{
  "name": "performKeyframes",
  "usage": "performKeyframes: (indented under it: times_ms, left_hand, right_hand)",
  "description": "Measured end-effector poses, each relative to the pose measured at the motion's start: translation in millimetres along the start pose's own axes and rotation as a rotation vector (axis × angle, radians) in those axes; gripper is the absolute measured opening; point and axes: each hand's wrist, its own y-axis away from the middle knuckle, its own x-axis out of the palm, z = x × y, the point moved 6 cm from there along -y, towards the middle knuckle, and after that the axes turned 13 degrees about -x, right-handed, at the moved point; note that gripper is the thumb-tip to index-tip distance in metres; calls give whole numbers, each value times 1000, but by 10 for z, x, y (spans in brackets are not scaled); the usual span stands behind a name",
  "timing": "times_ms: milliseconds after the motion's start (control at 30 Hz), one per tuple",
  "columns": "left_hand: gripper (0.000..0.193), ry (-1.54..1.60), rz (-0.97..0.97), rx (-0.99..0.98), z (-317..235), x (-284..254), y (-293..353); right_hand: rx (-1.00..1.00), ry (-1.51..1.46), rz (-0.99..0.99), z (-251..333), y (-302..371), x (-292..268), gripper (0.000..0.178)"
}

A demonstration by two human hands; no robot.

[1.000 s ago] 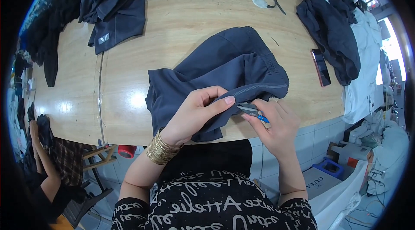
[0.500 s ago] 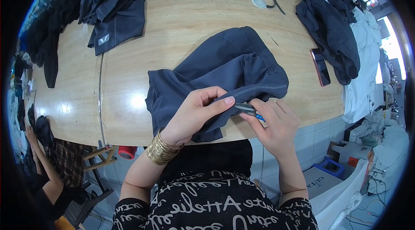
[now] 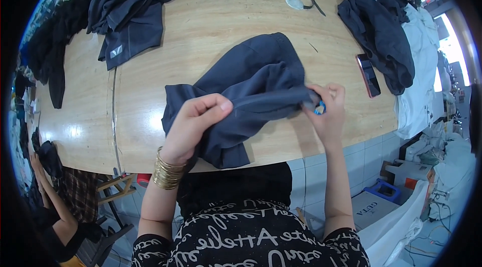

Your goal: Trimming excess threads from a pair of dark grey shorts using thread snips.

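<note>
Black short-sleeved top, white looping script print all over — cuffs end above elbows, forearms bare. Left hand [image 3: 197, 119]: stack of thin gold bangles [image 3: 167, 171] at wrist, no rings seen. Right hand [image 3: 329, 111]: wrist bare — nails short, unpainted as far as visible.

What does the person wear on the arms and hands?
Both forearms are bare, with no gloves on the left hand or right hand. The left wrist carries a stack of thin gold bangles. Short black sleeves with white script lettering end near the elbows.
</note>
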Motion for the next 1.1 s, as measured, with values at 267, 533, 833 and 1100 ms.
performKeyframes:
  times_ms: [267, 533, 833, 1100]
  left_hand:
    - [19, -84, -280, 36, 1, -804, 99]
    - [20, -157, -314, 59, -17, -902, 226]
    - [10, -651, -400, 535, -371, -130, 380]
    - [20, -594, -36, 222, -31, 335, 89]
  right_hand:
    - [564, -1063, 231, -42, -252, 117, 18]
    - [494, -1008, 196, 220, -346, 12, 22]
    - [271, -832, 264, 432, -371, 67, 27]
    - [171, -573, 101, 577, -363, 2, 24]
